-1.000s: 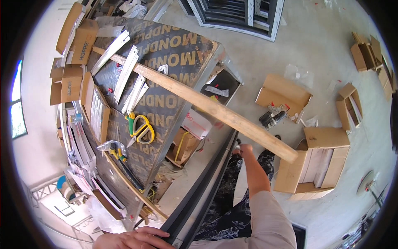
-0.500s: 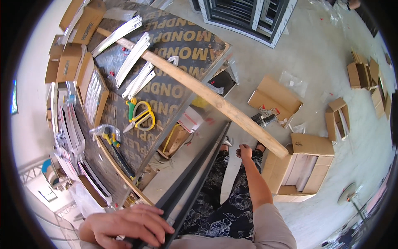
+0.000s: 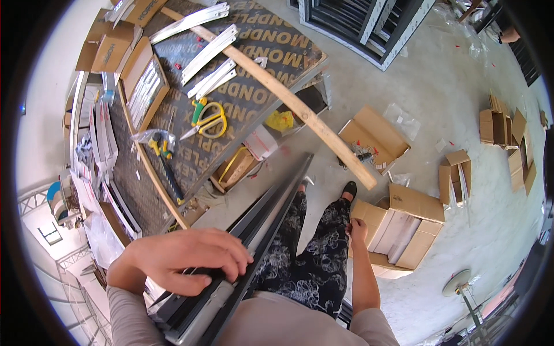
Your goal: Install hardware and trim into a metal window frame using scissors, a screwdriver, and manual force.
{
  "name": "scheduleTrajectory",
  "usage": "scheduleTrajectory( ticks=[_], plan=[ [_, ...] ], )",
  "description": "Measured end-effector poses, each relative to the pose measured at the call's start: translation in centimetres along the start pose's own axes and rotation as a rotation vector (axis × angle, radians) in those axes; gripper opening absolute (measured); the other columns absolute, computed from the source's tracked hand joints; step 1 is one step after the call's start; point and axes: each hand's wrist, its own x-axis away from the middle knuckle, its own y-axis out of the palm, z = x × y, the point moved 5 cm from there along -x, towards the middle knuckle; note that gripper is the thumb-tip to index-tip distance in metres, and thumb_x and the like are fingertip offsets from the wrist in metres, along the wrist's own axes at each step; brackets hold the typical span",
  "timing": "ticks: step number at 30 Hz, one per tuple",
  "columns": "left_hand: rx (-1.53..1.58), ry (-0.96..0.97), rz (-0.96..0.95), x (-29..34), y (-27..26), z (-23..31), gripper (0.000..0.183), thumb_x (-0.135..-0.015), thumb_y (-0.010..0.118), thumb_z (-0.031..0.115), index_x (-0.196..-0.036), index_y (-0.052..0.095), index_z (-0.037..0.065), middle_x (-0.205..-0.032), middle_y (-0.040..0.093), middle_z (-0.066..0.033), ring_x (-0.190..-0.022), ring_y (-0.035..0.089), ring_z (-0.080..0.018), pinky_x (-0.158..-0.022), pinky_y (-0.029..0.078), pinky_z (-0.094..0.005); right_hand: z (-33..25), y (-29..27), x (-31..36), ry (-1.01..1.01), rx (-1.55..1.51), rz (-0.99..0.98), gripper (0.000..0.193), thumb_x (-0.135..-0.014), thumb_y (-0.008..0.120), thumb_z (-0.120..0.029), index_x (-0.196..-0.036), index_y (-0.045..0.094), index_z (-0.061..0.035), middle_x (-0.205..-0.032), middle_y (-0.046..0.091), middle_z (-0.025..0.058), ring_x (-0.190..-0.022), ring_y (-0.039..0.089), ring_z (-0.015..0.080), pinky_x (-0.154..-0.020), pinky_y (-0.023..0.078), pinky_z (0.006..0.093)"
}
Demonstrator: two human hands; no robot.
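Observation:
My left hand [image 3: 190, 259] lies over a bundle of long dark grey profiles [image 3: 278, 199] that slants from beside my waist to near my feet. Its fingers bend over the top face, and the thumb rests against the side. Beside my right thigh hangs my right hand [image 3: 358, 229], fingers curled, in front of the flap of an open cardboard box [image 3: 416, 199]. Anything inside that fist is hidden. Patterned dark trousers [image 3: 314, 271] show between my arms.
Up left, a printed board worktop [image 3: 277, 34] carries white metal strips [image 3: 209, 55], yellow-handled scissors [image 3: 202, 123] and pliers [image 3: 158, 144]. A wooden plank [image 3: 288, 101] juts past its edge. On the floor are a drill [image 3: 365, 155], an opened carton [image 3: 375, 135] and dark frames [image 3: 369, 40].
My right hand has swung from in front of my legs to beside my right thigh. My left hand has moved forward and bends more over the profiles. The whole view has shifted.

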Motion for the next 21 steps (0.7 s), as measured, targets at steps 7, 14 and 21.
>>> scheduleTrajectory(
  ticks=[7,14,21],
  plan=[
    [-0.121,0.011,0.104,-0.2,1.5,1.8,0.022,-0.076,0.047,-0.003,-0.094,0.06,-0.003,-0.108,0.06,-0.0179,-0.102,0.057,-0.036,-0.088,0.045,-0.0417,-12.8,5.7,16.4,-0.43,0.167,-0.294,0.024,-0.091,0.057,-0.014,-0.111,0.06,-0.0016,-0.083,0.065,0.0069,-0.071,0.063,0.014,-0.063,0.052,0.0261],
    [-0.412,-0.173,0.176,0.9,1.7,4.0,0.023,-0.087,0.049,0.008,-0.105,0.06,0.0,-0.112,0.059,-0.0166,-0.103,0.056,-0.0321,-0.092,0.043,-0.0389,-18.4,12.0,35.3,-1.291,0.607,-0.656,0.098,-0.059,0.085,-0.035,-0.14,0.037,-0.0039,-0.14,0.034,0.0247,-0.13,0.034,0.0433,-0.107,0.032,0.0462],
    [-0.818,-0.53,0.764,8.7,7.1,7.0,0.035,-0.088,0.052,0.015,-0.121,0.052,0.003,-0.112,0.056,-0.0185,-0.106,0.054,-0.0339,-0.094,0.042,-0.0424,-21.4,13.5,39.2,-1.754,0.6,-0.65,0.082,-0.066,0.079,-0.011,-0.138,0.04,-0.0039,-0.135,0.045,0.0224,-0.123,0.045,0.0396,-0.105,0.036,0.0445]
  ],
)
